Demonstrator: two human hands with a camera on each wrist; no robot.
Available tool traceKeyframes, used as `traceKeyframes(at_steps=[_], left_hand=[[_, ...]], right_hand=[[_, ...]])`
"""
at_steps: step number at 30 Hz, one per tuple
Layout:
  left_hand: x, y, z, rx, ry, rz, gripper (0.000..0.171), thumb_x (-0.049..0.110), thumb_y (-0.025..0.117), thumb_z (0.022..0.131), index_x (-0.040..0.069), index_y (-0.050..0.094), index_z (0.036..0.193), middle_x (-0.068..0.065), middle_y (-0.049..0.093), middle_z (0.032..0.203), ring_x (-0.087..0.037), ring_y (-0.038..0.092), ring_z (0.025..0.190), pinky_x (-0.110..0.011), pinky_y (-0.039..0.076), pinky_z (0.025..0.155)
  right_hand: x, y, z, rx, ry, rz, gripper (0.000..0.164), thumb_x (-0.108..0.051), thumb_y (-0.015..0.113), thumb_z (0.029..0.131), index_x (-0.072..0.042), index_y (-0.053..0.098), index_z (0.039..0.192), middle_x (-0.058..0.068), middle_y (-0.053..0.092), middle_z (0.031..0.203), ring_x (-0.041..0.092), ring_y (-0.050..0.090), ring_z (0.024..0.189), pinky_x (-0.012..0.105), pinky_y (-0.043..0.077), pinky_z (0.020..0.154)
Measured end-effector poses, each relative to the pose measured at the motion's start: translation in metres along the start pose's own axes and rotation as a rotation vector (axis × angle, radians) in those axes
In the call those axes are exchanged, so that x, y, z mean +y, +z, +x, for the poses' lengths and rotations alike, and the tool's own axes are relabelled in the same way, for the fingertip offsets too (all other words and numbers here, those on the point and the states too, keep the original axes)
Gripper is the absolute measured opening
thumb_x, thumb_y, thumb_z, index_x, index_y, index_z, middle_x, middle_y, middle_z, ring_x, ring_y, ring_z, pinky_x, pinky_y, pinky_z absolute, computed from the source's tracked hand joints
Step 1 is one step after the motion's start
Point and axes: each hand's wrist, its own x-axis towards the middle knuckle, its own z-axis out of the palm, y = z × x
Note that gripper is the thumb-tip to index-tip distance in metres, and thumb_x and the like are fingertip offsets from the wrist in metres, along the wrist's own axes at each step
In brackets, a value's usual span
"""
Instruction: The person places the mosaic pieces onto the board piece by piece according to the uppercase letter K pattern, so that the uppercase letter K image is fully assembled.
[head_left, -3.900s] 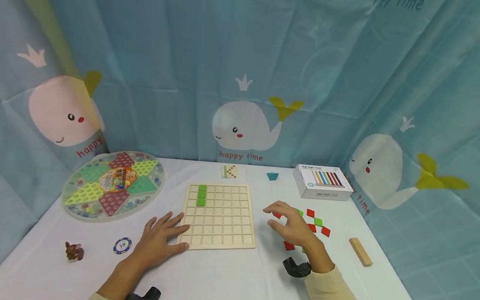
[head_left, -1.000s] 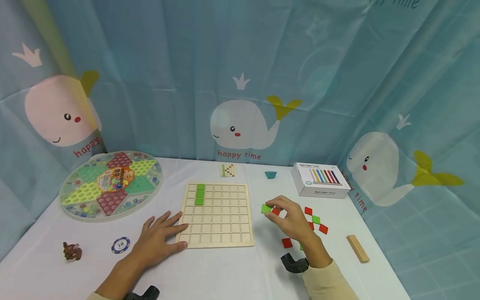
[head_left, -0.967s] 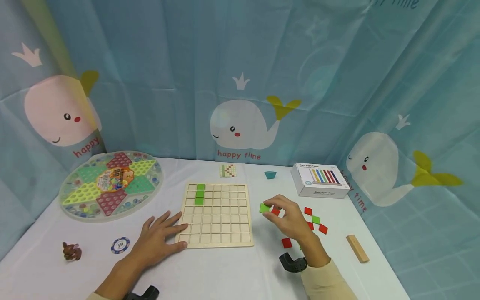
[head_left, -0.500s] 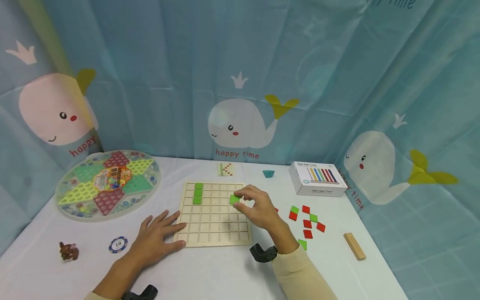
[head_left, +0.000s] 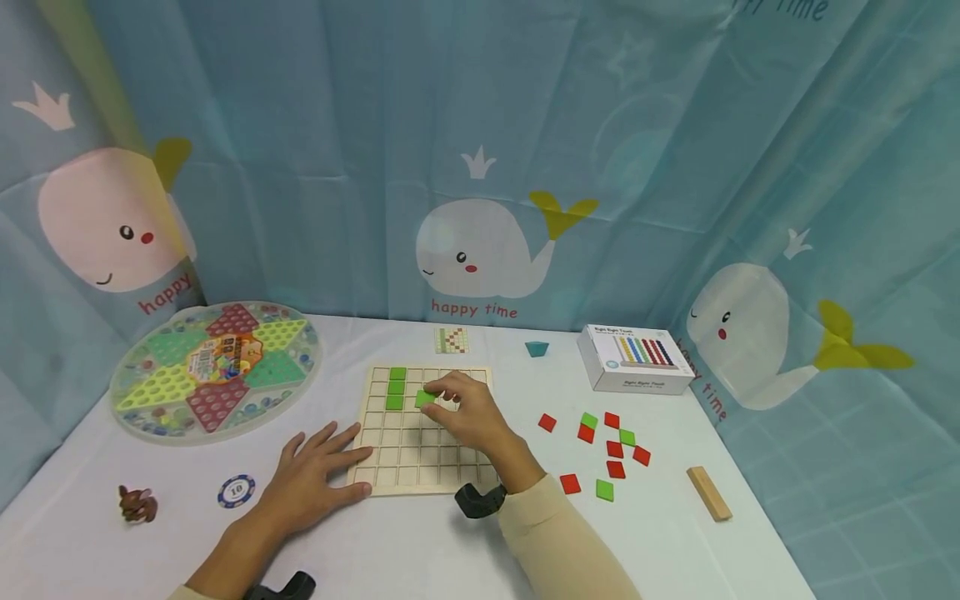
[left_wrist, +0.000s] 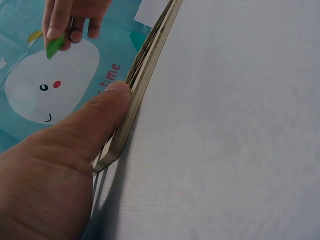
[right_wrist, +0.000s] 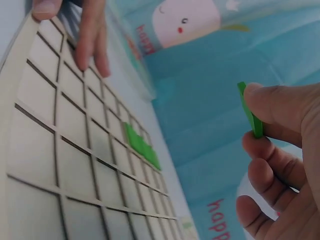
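A wooden grid board (head_left: pixel 416 477) lies on the white table, with a short column of green tiles (head_left: pixel 395 387) set in its upper left squares. My left hand (head_left: pixel 315 475) rests at the board's left edge, fingers spread, thumb against the frame in the left wrist view. Between thumb and fingers my right hand (head_left: pixel 468 412) pinches a green square tile (head_left: pixel 424 399). The right wrist view shows this tile (right_wrist: pixel 250 111) edge-on, raised above the board. It overlaps squares just right of the green column in the head view.
Several loose red tiles (head_left: pixel 615 449) and green tiles (head_left: pixel 605 490) lie right of the board. Behind it is a patterned card (head_left: pixel 452 340). A white box (head_left: pixel 637 367), wood block (head_left: pixel 708 493), poker chip (head_left: pixel 236 491), animal figurine (head_left: pixel 138 504) and round star-pattern board (head_left: pixel 217 367) stand around.
My right hand picked up a green tile from the right and carried it left over the board, near the green column. My left hand has stayed at the board's left edge.
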Motion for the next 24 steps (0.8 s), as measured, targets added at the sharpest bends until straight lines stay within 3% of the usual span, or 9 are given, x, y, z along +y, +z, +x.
traceKeyframes(at_steps=[6, 16, 24], left_hand=[[0.0, -0.001, 0.0, 0.007, 0.008, -0.008, 0.062, 0.063, 0.069, 0.077, 0.021, 0.069, 0.122, -0.006, 0.047, 0.145, -0.041, 0.029, 0.136, -0.065, 0.009, 0.106], [-0.001, 0.001, -0.001, 0.011, 0.013, -0.002, 0.062, 0.065, 0.068, 0.077, 0.022, 0.07, 0.122, -0.005, 0.047, 0.145, -0.041, 0.03, 0.136, -0.066, 0.009, 0.105], [-0.001, 0.001, 0.0, 0.01, 0.015, 0.012, 0.062, 0.064, 0.068, 0.077, 0.022, 0.07, 0.121, -0.005, 0.047, 0.144, -0.04, 0.03, 0.136, -0.065, 0.01, 0.105]], right_hand=[[0.005, 0.024, 0.01, -0.039, 0.11, -0.021, 0.027, -0.023, 0.072, 0.089, -0.01, 0.07, 0.113, -0.001, 0.066, 0.105, 0.01, 0.056, 0.089, 0.025, 0.049, 0.074], [0.018, 0.058, 0.02, -0.082, 0.165, -0.12, 0.024, -0.023, 0.072, 0.089, -0.012, 0.071, 0.111, -0.012, 0.062, 0.098, 0.007, 0.056, 0.088, 0.02, 0.048, 0.074], [0.024, 0.07, 0.022, -0.118, 0.109, -0.249, 0.023, -0.027, 0.073, 0.088, -0.014, 0.073, 0.107, -0.011, 0.063, 0.099, 0.004, 0.054, 0.091, 0.02, 0.046, 0.081]])
